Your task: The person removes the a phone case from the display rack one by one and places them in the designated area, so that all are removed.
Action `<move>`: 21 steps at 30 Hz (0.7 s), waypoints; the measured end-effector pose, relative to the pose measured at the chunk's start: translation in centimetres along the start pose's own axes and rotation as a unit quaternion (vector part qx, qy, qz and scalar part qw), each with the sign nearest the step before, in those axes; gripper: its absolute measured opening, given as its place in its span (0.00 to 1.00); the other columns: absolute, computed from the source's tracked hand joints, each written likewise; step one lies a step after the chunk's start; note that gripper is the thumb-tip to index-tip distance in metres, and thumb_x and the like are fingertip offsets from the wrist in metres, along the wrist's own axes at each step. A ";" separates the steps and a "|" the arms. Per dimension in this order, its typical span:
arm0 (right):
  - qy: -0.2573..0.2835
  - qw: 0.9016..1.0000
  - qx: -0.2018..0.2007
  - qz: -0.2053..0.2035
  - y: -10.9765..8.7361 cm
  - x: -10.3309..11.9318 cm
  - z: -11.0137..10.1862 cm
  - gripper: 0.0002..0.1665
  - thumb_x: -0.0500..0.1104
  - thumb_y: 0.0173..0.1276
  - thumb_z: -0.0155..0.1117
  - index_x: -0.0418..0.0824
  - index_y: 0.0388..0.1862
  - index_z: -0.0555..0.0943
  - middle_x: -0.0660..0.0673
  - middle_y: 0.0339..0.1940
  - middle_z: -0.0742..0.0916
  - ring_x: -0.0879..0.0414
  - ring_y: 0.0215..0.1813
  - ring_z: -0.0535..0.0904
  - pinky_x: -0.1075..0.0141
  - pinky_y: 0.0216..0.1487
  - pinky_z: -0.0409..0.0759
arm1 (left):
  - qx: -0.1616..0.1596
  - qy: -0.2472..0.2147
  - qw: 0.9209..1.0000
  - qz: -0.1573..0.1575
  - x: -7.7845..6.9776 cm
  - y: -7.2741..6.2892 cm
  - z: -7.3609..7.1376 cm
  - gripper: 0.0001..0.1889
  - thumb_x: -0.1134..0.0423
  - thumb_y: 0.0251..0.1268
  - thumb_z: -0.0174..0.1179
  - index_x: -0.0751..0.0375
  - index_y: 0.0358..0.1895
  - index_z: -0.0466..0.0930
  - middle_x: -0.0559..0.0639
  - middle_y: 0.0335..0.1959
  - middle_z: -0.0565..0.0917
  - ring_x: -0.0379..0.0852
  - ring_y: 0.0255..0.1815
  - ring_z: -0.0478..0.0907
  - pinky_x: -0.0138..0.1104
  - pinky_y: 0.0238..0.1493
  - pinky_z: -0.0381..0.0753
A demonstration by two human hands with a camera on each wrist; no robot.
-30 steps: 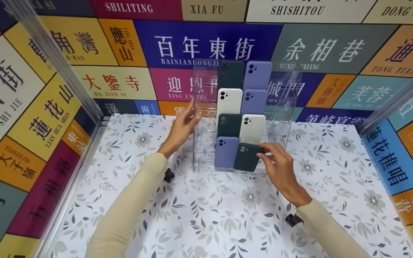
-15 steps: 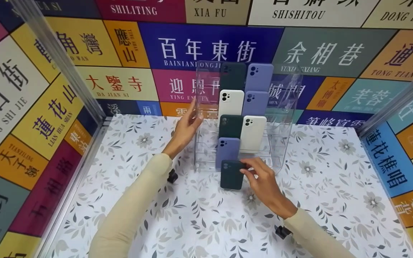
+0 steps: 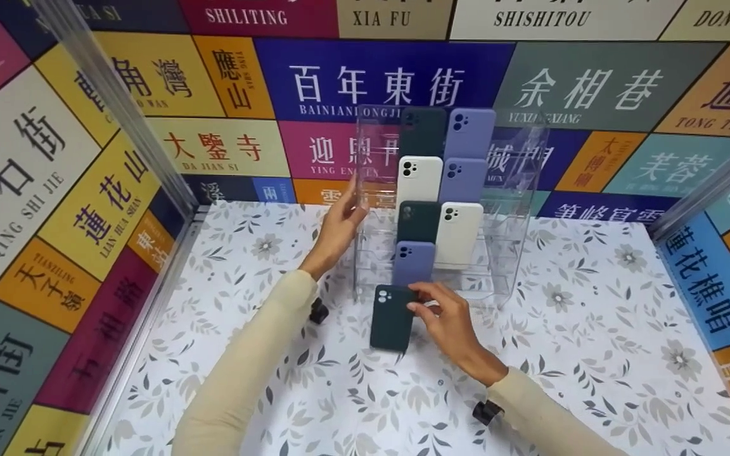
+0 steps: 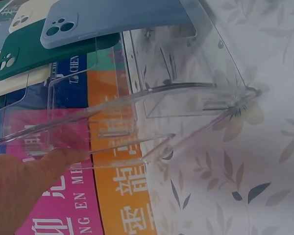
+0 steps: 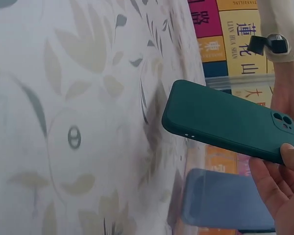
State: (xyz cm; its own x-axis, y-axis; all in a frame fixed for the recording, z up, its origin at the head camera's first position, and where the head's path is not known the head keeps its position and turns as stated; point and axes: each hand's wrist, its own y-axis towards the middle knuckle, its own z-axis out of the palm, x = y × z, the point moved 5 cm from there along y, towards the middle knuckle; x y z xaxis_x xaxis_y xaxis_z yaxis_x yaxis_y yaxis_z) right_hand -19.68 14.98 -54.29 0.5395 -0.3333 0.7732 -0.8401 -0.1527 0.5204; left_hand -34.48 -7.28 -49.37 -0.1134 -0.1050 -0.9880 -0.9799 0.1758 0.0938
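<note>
My right hand (image 3: 450, 326) pinches a dark green phone case (image 3: 392, 318) by its upper right edge, thumb on its back. In the right wrist view the green case (image 5: 220, 120) is tilted, held in front of the rack, with its camera cutouts near the fingers (image 5: 269, 183). My left hand (image 3: 334, 234) grips the left side panel of a clear acrylic display rack (image 3: 365, 253). In the left wrist view a finger (image 4: 63, 159) lies along that panel. Several more phone cases stand in tiers on the rack, such as a lavender case (image 3: 413, 263) and a white case (image 3: 459, 233).
A table with a white leaf-print cloth (image 3: 583, 354) lies under everything. Behind the rack rises a back wall (image 3: 377, 73) of coloured sign panels, with side walls left and right. A blue-looking case (image 5: 225, 198) stands behind the green one in the right wrist view.
My right hand has taken the green case from the rack's bottom right place and moved it left and toward me, in front of the lavender case. My left hand keeps its grip on the rack.
</note>
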 end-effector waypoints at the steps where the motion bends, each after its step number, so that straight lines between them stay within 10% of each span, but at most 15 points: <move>1: 0.008 1.000 0.000 0.006 0.1 -0.1 0.3 0.21 0.27 0.68 0.77 0.39 0.58 0.90 0.45 0.44 0.90 0.47 0.46 0.90 0.71 0.43 0.88 | -0.001 -0.004 1.000 0.002 -0.1 0.1 0.1 0.38 0.56 0.90 0.54 0.33 0.92 0.47 0.53 0.90 0.59 0.62 0.86 0.64 0.56 0.80 0.69; 21: 0.110 0.974 0.057 0.191 0.4 -3.7 7.4 0.20 0.27 0.69 0.76 0.30 0.60 0.89 0.39 0.38 0.90 0.50 0.36 0.89 0.60 0.35 0.91 | -0.007 -0.051 0.998 0.021 -0.2 0.6 0.3 0.37 0.64 0.88 0.54 0.40 0.91 0.51 0.53 0.90 0.61 0.63 0.85 0.66 0.54 0.82 0.67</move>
State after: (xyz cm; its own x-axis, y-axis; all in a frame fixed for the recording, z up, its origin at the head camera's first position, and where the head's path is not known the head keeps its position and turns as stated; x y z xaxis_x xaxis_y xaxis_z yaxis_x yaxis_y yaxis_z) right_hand -22.39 9.29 -59.60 0.1739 -0.1801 0.9681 -0.9758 -0.1635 0.1449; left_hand -34.95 -6.87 -49.18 -0.1372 0.0024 -0.9905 -0.9772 0.1635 0.1357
